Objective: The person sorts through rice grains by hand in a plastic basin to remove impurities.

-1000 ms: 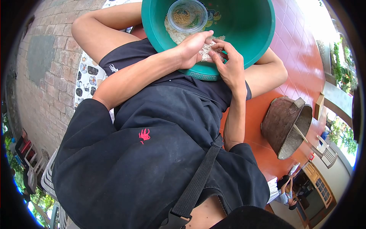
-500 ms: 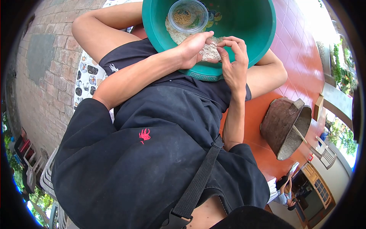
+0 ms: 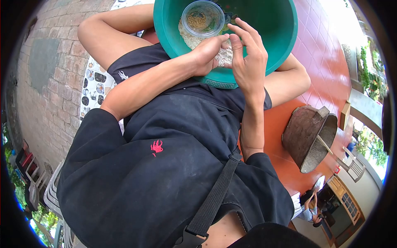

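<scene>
A green plastic basin (image 3: 282,45) rests across my lap, with pale rice grains (image 3: 189,39) along its near left side. A clear round plastic tub (image 3: 221,25) stands inside it, with a small heap of golden-brown grains (image 3: 196,20) in the bottom. My left hand (image 3: 206,53) is cupped over the near rim, palm up, and a layer of rice lies on its palm and fingers. Close beside it, my right hand (image 3: 251,62) is raised with its fingers stretched and apart. The right thumb hides part of the left fingertips. Nothing shows in the right hand.
To the right, a brown bucket-like vessel (image 3: 304,132) with a stick in it lies on the red tiled floor (image 3: 271,132). Farther off are a wooden chair (image 3: 354,166) and another person (image 3: 309,214). Brick paving (image 3: 62,87) and stacked chairs (image 3: 35,182) are at left.
My right hand has lifted from the rice in the left palm, and its bent fingers have straightened toward the tub. My left hand stays cupped in nearly the same place.
</scene>
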A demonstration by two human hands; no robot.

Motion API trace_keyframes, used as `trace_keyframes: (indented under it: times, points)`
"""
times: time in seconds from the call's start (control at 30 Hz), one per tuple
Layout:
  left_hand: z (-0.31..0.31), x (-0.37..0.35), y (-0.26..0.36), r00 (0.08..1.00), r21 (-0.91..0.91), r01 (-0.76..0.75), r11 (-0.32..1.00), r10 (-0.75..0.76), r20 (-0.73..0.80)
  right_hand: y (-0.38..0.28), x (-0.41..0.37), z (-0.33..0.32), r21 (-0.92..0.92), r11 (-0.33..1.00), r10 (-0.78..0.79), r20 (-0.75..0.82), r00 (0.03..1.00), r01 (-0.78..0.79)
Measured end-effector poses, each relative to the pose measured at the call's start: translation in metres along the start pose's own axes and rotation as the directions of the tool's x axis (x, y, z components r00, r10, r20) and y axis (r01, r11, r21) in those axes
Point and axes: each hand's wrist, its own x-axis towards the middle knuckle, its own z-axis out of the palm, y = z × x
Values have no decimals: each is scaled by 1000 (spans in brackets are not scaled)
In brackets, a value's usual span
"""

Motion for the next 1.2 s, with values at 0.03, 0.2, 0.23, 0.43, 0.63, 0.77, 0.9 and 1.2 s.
trace_keyframes:
  times: [0.03,0.2,0.23,0.43,0.63,0.77,0.9,1.2]
  points:
    - [0,1,0,1000,-4,-12,1000,12,-22,-1,-5,0,-1,1000,-5,0,1000,5]
    - [4,0,2,999,-13,36,999,-36,-32,17,-33,4,-83,954,296,118,948,-288]
    - [2,0,3,996,-40,71,997,-69,54,21,-36,5,-19,928,370,168,914,-372]
    - [5,0,1,998,5,59,998,-59,7,35,-44,-3,179,921,332,109,937,-347]
    - [-1,5,0,994,64,61,996,-67,88,29,-38,1,68,955,278,150,949,-290]
    - [5,-2,2,998,73,31,997,-34,47,47,-44,1,183,901,350,226,909,-393]
    - [-1,7,-3,996,43,29,999,-32,84,40,-44,-3,333,799,412,303,859,-501]
    - [4,2,-1,1000,59,12,998,-11,-20,48,-38,-9,247,912,248,304,920,-328]
